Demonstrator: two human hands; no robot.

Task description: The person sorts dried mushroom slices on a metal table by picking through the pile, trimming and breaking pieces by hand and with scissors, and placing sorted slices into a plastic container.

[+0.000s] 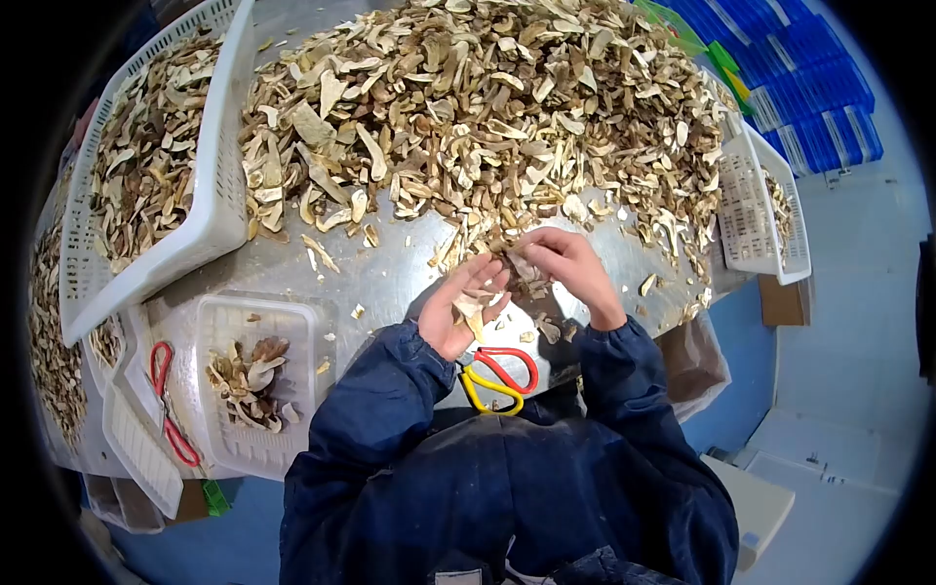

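My left hand (453,312) is turned palm up, fingers curled, with pale dried mushroom slices (472,310) lying in it. Close beside it, my right hand (575,268) pinches at the near edge of the pile with thumb and forefinger together, apparently on a dried mushroom slice, partly hidden by the fingers. Just below my left hand lies a pair of scissors (499,380) with one red and one yellow handle; its blades are mostly hidden. A large heap of dried mushroom slices (487,117) spreads over the metal table (380,268) in front of both hands.
A white basket (219,185) full of slices stands at left. A clear plastic tray (310,341) with some slices sits nearer me, beside red-handled scissors (166,400). Another white basket (746,210) stands at right. Blue crates (814,97) are stacked at the far right.
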